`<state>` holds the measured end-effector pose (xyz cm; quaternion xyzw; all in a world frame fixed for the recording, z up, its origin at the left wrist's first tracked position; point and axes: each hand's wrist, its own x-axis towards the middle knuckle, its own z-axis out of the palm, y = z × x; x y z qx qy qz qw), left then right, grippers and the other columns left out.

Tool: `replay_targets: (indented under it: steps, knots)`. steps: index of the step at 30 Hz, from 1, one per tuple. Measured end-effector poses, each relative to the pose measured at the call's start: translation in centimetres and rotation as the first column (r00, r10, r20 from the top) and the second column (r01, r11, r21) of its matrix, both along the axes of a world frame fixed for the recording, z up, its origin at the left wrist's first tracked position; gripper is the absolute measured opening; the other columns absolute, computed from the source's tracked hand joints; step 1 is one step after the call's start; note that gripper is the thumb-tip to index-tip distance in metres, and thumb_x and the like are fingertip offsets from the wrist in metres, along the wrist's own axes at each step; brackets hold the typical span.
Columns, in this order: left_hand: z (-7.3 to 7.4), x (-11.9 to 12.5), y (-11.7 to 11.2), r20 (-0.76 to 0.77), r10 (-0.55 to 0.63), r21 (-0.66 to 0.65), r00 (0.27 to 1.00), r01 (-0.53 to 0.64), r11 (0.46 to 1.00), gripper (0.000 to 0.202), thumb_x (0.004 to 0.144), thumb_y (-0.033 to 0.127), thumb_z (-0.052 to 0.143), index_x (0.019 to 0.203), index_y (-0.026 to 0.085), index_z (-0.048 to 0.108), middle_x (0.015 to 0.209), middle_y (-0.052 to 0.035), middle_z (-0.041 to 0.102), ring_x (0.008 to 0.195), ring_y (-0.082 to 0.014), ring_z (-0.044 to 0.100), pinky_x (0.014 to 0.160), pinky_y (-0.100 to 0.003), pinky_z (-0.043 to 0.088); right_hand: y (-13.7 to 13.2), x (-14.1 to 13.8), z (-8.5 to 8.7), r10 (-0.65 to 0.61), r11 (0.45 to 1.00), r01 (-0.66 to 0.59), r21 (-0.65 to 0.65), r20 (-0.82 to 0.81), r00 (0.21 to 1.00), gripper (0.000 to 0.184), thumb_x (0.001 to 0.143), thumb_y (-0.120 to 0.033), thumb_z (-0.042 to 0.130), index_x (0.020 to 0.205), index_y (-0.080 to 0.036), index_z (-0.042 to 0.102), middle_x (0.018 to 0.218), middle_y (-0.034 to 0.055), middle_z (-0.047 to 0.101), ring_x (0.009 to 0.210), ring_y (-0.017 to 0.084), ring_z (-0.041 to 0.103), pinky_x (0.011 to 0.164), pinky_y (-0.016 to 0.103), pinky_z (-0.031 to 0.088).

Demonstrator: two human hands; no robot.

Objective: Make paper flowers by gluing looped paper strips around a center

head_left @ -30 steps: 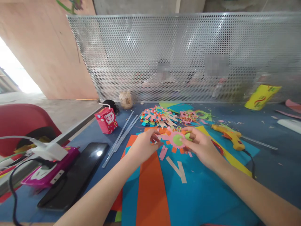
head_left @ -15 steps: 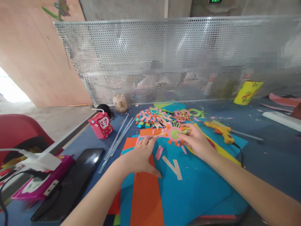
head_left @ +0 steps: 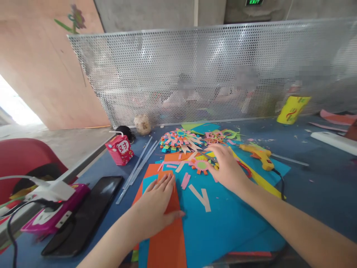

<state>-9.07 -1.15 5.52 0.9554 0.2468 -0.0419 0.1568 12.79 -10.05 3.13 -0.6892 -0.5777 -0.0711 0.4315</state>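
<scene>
My left hand point(head_left: 160, 204) lies flat on an orange paper strip point(head_left: 167, 245), fingers stretched forward and thumb apart. The strip rests on a large blue sheet point(head_left: 223, 219). My right hand point(head_left: 227, 167) is above the back of that sheet, its thumb and fingers apart. By its thumb lies a paper flower point(head_left: 200, 165) with a green centre and pink and orange petals. Under the right fingers shows part of a pair of scissors point(head_left: 209, 156), with a red handle point(head_left: 245, 169) beyond the hand. Pale strips point(head_left: 205, 199) and short pink strips point(head_left: 186, 180) lie between my hands.
Finished-looking layered paper flowers point(head_left: 181, 139) and scraps point(head_left: 216, 137) lie behind. A yellow glue gun point(head_left: 259, 154) is at right. Clear glue sticks point(head_left: 139, 167), a red drink carton point(head_left: 120, 149), a black phone point(head_left: 83, 216) and a purple power strip point(head_left: 58, 212) stand or lie left. A perforated metal screen point(head_left: 167, 74) crosses the back.
The paper flower has left my right hand and now lies on the blue sheet. My left hand has moved left and flattened onto the orange strip. My right hand has shifted slightly left.
</scene>
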Motion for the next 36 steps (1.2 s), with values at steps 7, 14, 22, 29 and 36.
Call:
replay_targets:
  steps: [7, 14, 22, 29, 36]
  knots:
    - [-2.3, -1.0, -1.4, 0.197, -0.097, 0.204, 0.975, 0.056, 0.977, 0.064, 0.081, 0.037, 0.049, 0.136, 0.015, 0.027, 0.137, -0.0163, 0.038, 0.125, -0.0306, 0.036, 0.1, -0.049, 0.035, 0.5, -3.6, -0.9, 0.452, 0.871, -0.354, -0.342, 0.271, 0.85, 0.056, 0.083, -0.012, 0.038, 0.136, -0.019, 0.024, 0.125, 0.0109, 0.05, 0.12, 0.023, 0.037, 0.1, 0.048, 0.025]
    - [-3.0, -1.5, -1.5, 0.232, -0.094, 0.263, 0.968, 0.03, 0.964, 0.086, 0.08, 0.04, 0.05, 0.14, 0.015, -0.006, 0.132, -0.0178, 0.045, 0.122, -0.0308, 0.041, 0.099, -0.051, 0.035, 0.9, -4.0, -1.6, 0.576, 0.781, -0.403, -0.477, 0.303, 0.759, 0.066, 0.081, -0.006, 0.03, 0.141, -0.014, 0.002, 0.129, 0.013, 0.048, 0.121, 0.021, 0.037, 0.101, 0.05, 0.018]
    - [-2.9, -2.5, -2.9, 0.303, -0.197, 0.274, 0.932, 0.113, 0.955, 0.072, 0.082, 0.026, 0.049, 0.141, 0.023, 0.007, 0.116, -0.0088, 0.061, 0.111, -0.0269, 0.054, 0.095, -0.043, 0.043, 0.7, -4.6, -1.5, 0.526, 0.828, -0.319, -0.461, 0.441, 0.728, 0.066, 0.08, -0.004, 0.03, 0.14, -0.012, 0.005, 0.119, 0.0142, 0.056, 0.117, 0.021, 0.042, 0.099, 0.052, 0.02]
    - [-3.7, -3.6, -4.1, 0.349, -0.316, 0.319, 0.882, 0.205, 0.925, 0.087, 0.079, 0.031, 0.052, 0.14, 0.025, -0.01, 0.123, -0.0101, 0.056, 0.106, -0.0248, 0.058, 0.086, -0.033, 0.051, 0.7, -5.0, -1.4, 0.496, 0.854, -0.287, -0.434, 0.516, 0.698, 0.06, 0.084, -0.007, 0.029, 0.14, -0.012, 0.007, 0.112, 0.0128, 0.06, 0.108, 0.02, 0.048, 0.099, 0.051, 0.022]
    - [-2.7, -3.2, -3.2, 0.346, -0.154, 0.197, 0.926, 0.088, 0.976, 0.061, 0.084, 0.032, 0.045, 0.138, 0.029, 0.016, 0.118, -0.0045, 0.061, 0.104, -0.0234, 0.059, 0.084, -0.033, 0.052, 0.7, -5.2, -1.0, 0.489, 0.855, -0.248, -0.456, 0.55, 0.677, 0.053, 0.086, -0.009, 0.026, 0.138, -0.01, 0.02, 0.1, 0.0131, 0.063, 0.099, 0.022, 0.052, 0.096, 0.052, 0.024]
